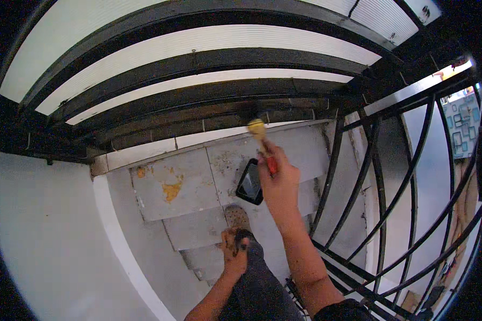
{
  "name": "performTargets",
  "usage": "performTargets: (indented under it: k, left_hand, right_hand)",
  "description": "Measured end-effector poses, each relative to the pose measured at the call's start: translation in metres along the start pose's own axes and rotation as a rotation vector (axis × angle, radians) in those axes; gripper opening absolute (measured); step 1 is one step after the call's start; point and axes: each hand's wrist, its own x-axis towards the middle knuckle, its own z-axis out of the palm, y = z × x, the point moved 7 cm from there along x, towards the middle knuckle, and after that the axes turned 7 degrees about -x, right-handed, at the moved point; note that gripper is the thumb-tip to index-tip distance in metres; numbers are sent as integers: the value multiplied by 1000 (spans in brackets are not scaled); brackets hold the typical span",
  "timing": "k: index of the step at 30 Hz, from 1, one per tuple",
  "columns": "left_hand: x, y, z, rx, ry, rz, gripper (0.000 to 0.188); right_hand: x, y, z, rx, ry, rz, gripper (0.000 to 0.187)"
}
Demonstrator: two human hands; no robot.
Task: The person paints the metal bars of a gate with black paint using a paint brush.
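"What is gripped by the right hand (281, 182)?"

"A brush (257, 129), its red handle closed in the fingers; its tip is blurred and nearly lost against the dark beam (198, 104)."

"And the left hand (233, 250)?"

"It is rested at the knee (254, 251); whether anything is gripped cannot be told."

"Below the brush?"

"A flat black-rimmed thing (247, 184), tray or screen, is laid on the step (193, 160), partly covered by the right hand. Farther right, the railing (401, 106) is cut off."

Right hand (281, 179) reaches forward, clenched; left hand (232, 254) (lower down) rests by one leg (260, 283).
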Motion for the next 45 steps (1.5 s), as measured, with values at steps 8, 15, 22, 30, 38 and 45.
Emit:
performTargets:
  k: [8, 15, 22, 30, 38, 45]
  left_hand:
    - [-2, 26, 33, 683, -9, 316, 60]
    - [5, 27, 39, 744, -16, 281, 58]
    - [4, 19, 43, 849, 43, 374, 58]
    - [7, 18, 47, 812, -2, 343, 54]
    - [7, 19, 54, 790, -29, 291, 56]
    - [7, 13, 55, 744, -1, 245, 55]
  right_hand:
    - [14, 15, -31, -17, 146, 143, 35]
    - [13, 4, -20, 18, -14, 99, 32]
    - [10, 12, -10, 114, -92, -25, 28]
    - [33, 53, -55, 51, 91, 130, 37]
    - [49, 85, -70, 0, 80, 83, 32]
    - [54, 99, -98, -61, 223, 131, 26]
